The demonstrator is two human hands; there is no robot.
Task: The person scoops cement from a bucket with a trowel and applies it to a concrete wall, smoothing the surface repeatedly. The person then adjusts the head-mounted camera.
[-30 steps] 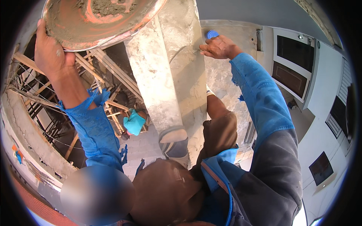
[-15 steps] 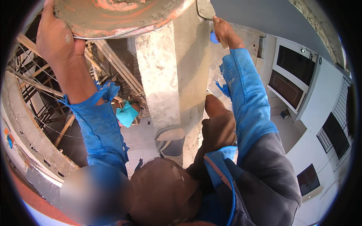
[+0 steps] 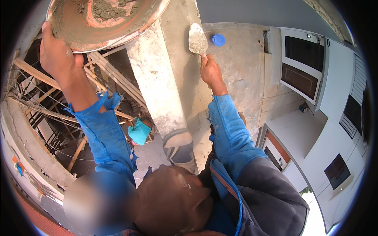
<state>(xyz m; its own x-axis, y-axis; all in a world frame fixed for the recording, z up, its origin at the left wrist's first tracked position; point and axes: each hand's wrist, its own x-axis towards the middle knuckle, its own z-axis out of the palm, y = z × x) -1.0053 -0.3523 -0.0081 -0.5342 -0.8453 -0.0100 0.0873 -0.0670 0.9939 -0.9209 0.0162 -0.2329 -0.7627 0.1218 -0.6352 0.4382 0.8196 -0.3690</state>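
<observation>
At the upper left my left hand point(image 3: 59, 55) is closed on the rim of a wide round basin point(image 3: 78, 48), orange under grey smears. Wet grey mortar point(image 3: 112, 10) lies inside it. My right hand point(image 3: 212, 72) is wrapped around the handle of a trowel point(image 3: 197, 39), whose blade points away from me over the concrete ledge. Grey mortar coats the blade; whether it touches the surface I cannot tell. Below the trowel, the ledge's top face point(image 3: 193, 84) looks partly damp and darker. A blue round lid or cup point(image 3: 218, 39) sits just right of the blade.
My sandalled foot point(image 3: 179, 147) stands on the narrow ledge, with a pale side face point(image 3: 151, 70). Far below on the left are bamboo poles point(image 3: 118, 74) and a person in a turquoise top point(image 3: 139, 131). A white building with a door point(image 3: 301, 65) rises on the right.
My right hand has brought the trowel leftward and nearer, away from beside the basin. The basin has shifted left and tilted, showing more mortar. The view has turned, and the blue lid is fully visible.
</observation>
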